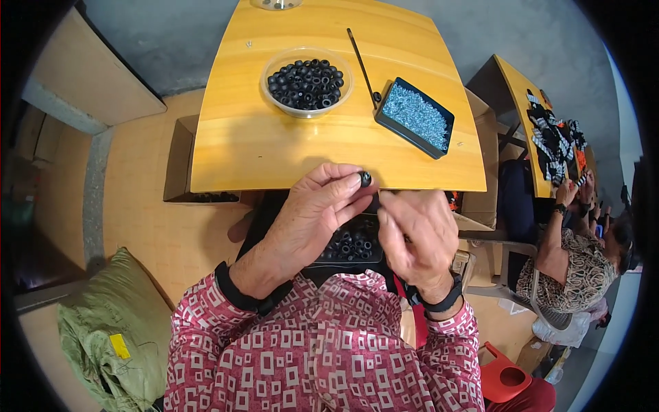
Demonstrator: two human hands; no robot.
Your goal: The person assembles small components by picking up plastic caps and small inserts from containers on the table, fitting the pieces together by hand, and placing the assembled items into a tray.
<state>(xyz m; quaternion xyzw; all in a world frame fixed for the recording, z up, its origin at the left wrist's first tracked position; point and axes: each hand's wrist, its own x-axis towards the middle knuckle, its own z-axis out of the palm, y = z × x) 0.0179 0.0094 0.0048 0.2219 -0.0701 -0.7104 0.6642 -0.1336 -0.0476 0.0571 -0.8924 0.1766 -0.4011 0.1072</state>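
Basically, left hand (309,216) pinches one small black ring-shaped grommet (365,179) between thumb and fingertips, held just off the near edge of the yellow wooden table (274,144). Right hand (417,237) sits just beside it, fingers curled narrow toward the grommet; blurred, so I cannot tell if it holds anything.

Risks, as judgement: the grommet is small and gripped only at the tips, over the gap between table edge and lap, so a slip would likely drop it into the dark lap tray of black grommets (351,244) or past it to the floor. Anything tiny in the right hand could be lost the same way.

Further up: clear bowl of black grommets (307,82) mid-table, black tray of small silvery-blue parts (416,117) to its right, thin black rod (362,63) between them. A careless reach could tip the tray, near the right edge.
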